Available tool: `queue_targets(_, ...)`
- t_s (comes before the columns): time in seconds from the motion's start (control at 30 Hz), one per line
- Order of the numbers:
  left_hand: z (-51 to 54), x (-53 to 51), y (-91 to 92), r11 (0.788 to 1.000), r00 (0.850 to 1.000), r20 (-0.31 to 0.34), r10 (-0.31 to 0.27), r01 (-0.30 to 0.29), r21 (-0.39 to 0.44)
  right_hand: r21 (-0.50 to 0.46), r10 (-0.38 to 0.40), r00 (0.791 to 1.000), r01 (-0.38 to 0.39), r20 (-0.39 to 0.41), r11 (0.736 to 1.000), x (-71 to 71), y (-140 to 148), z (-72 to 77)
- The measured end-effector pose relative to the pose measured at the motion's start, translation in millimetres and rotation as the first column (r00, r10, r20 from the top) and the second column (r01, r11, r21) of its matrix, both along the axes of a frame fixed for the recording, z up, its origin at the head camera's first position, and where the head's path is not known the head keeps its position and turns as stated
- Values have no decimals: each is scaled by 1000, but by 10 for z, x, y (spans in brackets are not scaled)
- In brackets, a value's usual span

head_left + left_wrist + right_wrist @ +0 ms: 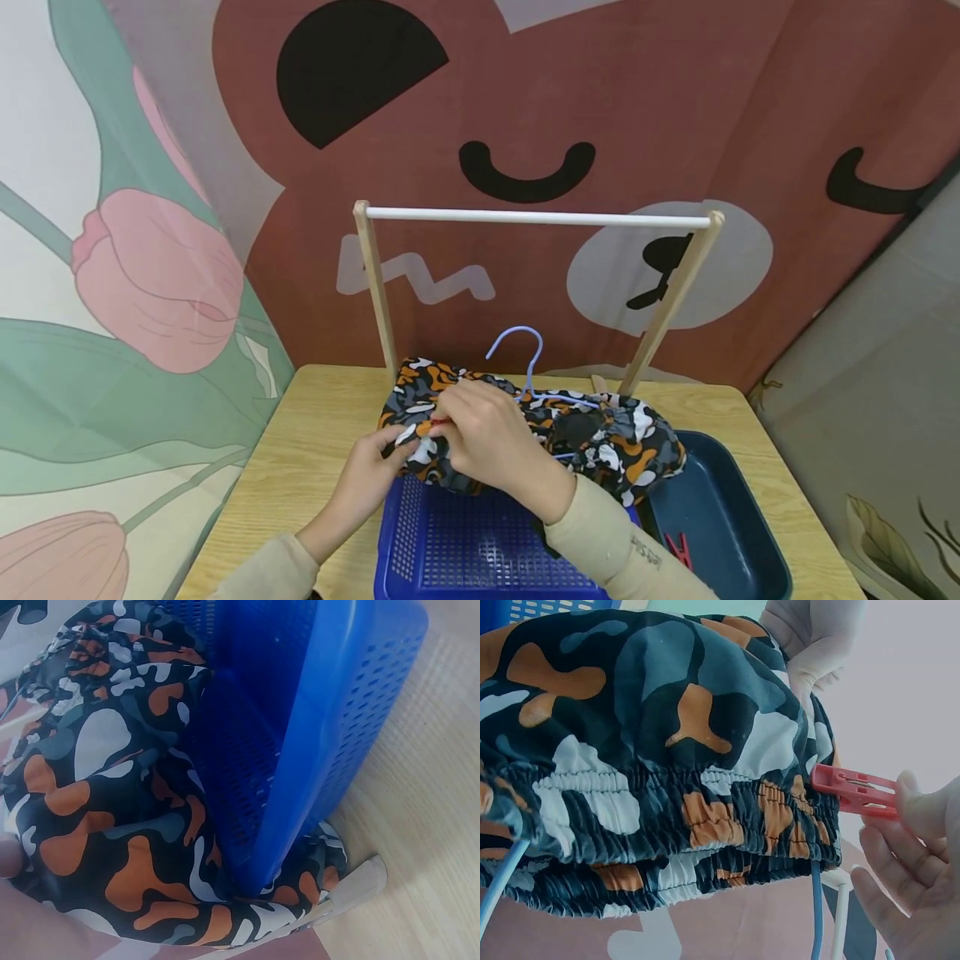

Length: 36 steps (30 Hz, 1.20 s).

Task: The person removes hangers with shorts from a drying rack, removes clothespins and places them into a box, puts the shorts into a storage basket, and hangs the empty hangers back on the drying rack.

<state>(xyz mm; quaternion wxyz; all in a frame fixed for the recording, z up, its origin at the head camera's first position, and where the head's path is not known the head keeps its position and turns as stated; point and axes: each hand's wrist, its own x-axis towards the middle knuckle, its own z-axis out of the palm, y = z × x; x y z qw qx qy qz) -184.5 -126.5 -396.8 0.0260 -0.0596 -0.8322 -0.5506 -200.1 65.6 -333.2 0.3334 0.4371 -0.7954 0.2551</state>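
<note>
A camouflage-patterned garment with a gathered elastic waistband lies across a light blue hanger. My right hand pinches a red clothespin between thumb and fingers, its jaws on one end of the waistband. In the head view that clothespin is mostly hidden by the hand. My left hand pinches the garment's cloth close by, and its fingers also show at the cloth's edge in the right wrist view.
Beneath the garment is a blue perforated basket. A dark blue tray on the right holds another red clothespin. Behind stands a wooden rack with a white bar, on a wood-grain table against a printed cloth backdrop.
</note>
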Motion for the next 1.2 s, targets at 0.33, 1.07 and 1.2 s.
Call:
queue_targets(0.33,13,-14,-24,1000,1000,7,0,0,13,-40,37,998,-40,-56,998,8,-36,33)
queue_targets(1.07,-7,-11,28,1000,999,-35,17,-16,16,-165,101,995,-100,-4,981,58,1,59)
queue_targets(1.2,-14,-17,30,999,999,-39,24,-23,27,-229,135,990,-121,47,966,57,28,100)
